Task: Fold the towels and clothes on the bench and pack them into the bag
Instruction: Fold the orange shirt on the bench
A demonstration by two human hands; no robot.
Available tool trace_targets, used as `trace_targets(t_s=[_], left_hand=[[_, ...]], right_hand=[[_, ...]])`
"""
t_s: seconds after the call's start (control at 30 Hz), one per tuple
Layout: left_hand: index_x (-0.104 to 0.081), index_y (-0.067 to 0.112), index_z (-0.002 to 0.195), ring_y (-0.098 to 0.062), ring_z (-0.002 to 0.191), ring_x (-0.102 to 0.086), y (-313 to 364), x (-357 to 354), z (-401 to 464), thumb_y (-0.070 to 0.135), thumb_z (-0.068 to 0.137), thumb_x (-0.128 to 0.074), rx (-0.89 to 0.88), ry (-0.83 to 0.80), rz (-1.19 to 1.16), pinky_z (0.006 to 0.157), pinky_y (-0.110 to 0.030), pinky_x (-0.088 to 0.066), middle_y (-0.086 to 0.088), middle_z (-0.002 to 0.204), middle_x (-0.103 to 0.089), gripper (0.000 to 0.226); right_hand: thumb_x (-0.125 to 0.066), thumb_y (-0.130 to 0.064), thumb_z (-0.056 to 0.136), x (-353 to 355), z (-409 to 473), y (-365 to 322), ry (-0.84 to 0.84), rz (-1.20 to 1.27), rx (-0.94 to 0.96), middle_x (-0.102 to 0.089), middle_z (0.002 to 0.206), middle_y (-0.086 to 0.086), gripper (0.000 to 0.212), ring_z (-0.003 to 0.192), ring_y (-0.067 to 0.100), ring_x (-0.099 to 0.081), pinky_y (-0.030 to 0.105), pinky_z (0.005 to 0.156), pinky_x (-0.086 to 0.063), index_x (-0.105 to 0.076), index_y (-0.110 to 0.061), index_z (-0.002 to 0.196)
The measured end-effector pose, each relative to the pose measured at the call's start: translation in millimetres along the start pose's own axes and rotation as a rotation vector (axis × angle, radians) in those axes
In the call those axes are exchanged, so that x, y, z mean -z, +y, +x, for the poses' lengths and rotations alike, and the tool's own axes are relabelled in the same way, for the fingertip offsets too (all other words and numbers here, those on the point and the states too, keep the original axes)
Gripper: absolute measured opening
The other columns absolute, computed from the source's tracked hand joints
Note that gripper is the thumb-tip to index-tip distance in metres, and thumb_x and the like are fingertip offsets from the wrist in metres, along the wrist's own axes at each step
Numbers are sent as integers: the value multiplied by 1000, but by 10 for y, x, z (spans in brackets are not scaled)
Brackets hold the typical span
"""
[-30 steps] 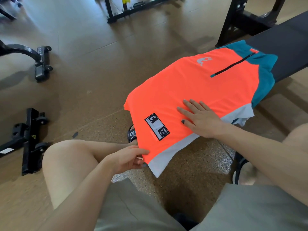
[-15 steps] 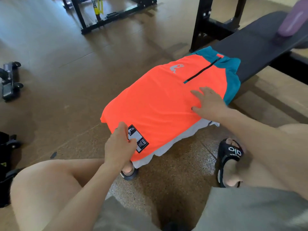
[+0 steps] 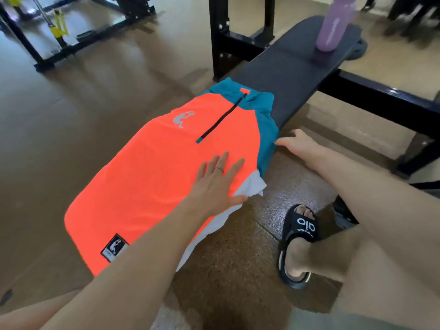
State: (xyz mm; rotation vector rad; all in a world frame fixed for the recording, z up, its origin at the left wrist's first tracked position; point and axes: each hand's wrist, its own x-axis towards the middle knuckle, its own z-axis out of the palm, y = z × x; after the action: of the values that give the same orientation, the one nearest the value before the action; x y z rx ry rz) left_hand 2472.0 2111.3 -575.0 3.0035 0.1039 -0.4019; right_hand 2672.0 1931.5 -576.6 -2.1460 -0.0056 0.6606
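Lying lengthwise on the near end of the dark padded surface is one orange shirt, with teal shoulders, a short black zip at the collar, a pale figure logo on the chest and a small black patch near the hem. White fabric shows from under its right edge. In this single head view, two hands are counted. The left hand rests flat on the orange cloth near the shirt's right edge, fingers spread apart and pointing toward the collar, a thin ring on one finger, the thumb reaching over the white fabric; it presses down and grips nothing. The right hand is beside the shirt, off the right edge of the surface, its fingertips touching the teal sleeve; the fingers are loosely apart, and whether they pinch the cloth cannot be told. The shirt thus lies under the left hand and just to the left of the right hand. One purple bottle stands upright at the far end of the surface, well apart from the shirt. One black sandal on a foot shows on the speckled floor to the right. Black metal frames stand on the brown floor beyond.
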Motion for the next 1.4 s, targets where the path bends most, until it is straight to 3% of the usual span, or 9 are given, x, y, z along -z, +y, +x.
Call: trace_targets(t_s=[0.13,0.33,0.57,0.73,0.93,1.07,1.27,1.33,1.4], left_hand=[[12,44,158,-32,155,17,-8,-237,40,73,91,-25,-3,47,79,123,-56,6,-6,168,23,81],[18,43,156,-33,154,19,-1,-277,29,71,87,-16,-3,79,97,123,-57,5,-6,167,24,81],[25,41,154,-31,154,22,68,-273,-69,68,89,-24,-24,67,92,124,-56,6,-4,166,28,85],[16,42,157,-31,155,19,143,-165,-103,66,95,-36,-2,48,66,123,-56,6,-5,167,25,85],[-21,26,159,-33,151,-13,528,178,134,57,92,-55,-71,151,-42,122,-48,-11,-11,165,-15,81],[-50,13,116,-31,111,-47,837,285,334,52,80,-68,-132,311,-93,92,-43,-42,-6,119,-50,56],[-44,21,116,-12,107,-52,1222,330,426,58,61,-86,72,260,-797,89,-28,-48,6,111,-47,78],[-48,26,110,2,99,-59,1249,376,407,40,65,-91,142,329,-1076,83,-18,-50,9,108,-57,63],[-51,28,102,-3,95,-62,1196,391,378,41,70,-82,274,372,-1178,84,-27,-53,7,104,-62,47]], right_hand=[[-84,-49,49,38,306,142,-159,256,12,-56,142,6,107,131,22,-50,49,117,-33,-48,-8,141],[-83,-28,71,41,205,58,-238,272,-27,-53,143,7,89,132,24,-49,48,117,-35,-41,-5,147],[-63,-7,93,158,192,210,-206,141,33,-65,123,10,17,111,24,-61,44,104,-49,-63,-10,110],[-69,-15,92,284,99,344,-364,126,-98,-63,123,7,35,113,25,-63,41,93,-54,-55,-7,124],[-72,-12,87,462,31,334,-564,-119,-141,-71,117,7,36,109,25,-68,41,102,-51,-61,-10,121],[-61,-10,91,462,-53,101,-511,-32,-89,-69,89,8,9,76,19,-65,31,72,-53,-60,-8,100],[-61,-10,93,338,-234,-378,-608,412,-141,-45,63,4,11,44,11,-49,22,48,-52,-51,-15,94],[-63,-11,92,199,-278,-467,-621,411,-128,-39,58,2,12,39,11,-44,23,47,-50,-53,-15,98],[-67,-14,91,66,-297,-535,-598,387,-115,-39,52,0,9,39,10,-44,24,49,-50,-58,-15,92]])
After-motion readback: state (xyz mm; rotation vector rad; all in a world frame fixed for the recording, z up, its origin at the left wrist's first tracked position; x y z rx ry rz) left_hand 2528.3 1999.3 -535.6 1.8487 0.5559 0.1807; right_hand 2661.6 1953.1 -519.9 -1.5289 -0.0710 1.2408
